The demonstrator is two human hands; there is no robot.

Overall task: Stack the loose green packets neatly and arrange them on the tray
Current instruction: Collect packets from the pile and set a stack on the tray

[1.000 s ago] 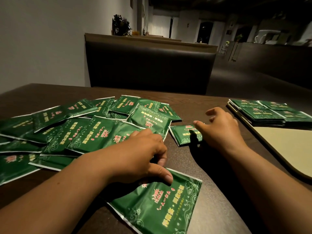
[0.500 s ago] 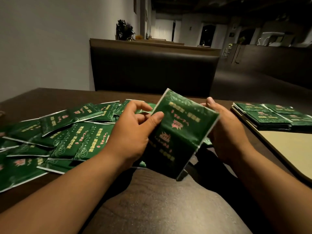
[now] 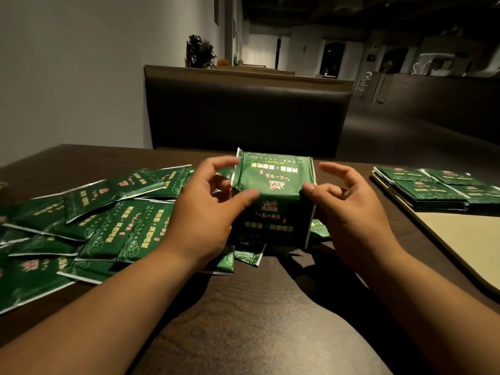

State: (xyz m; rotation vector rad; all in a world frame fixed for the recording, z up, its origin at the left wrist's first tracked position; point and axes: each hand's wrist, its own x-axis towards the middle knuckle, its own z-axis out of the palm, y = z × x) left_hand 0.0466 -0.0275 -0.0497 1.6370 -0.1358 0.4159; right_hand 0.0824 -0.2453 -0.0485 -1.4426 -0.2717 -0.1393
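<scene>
Green packets [image 3: 273, 182] upright in the pinch of left hand [image 3: 205, 215] and right hand [image 3: 349, 212]

The held packets [image 3: 273, 185] are dark green with silvery-white sealed edges, printed with yellow lettering, a red-and-cream emblem and pale swirling cloud lines. The loose packets [image 3: 108, 220] spread on the desk [image 3: 243, 334] carry the same green, yellow and red print, as do the stacked packets [image 3: 430, 189]. The tray [image 3: 460, 239] is plain pale beige with a dark rim. The desk is dark brown with wood grain.
</scene>
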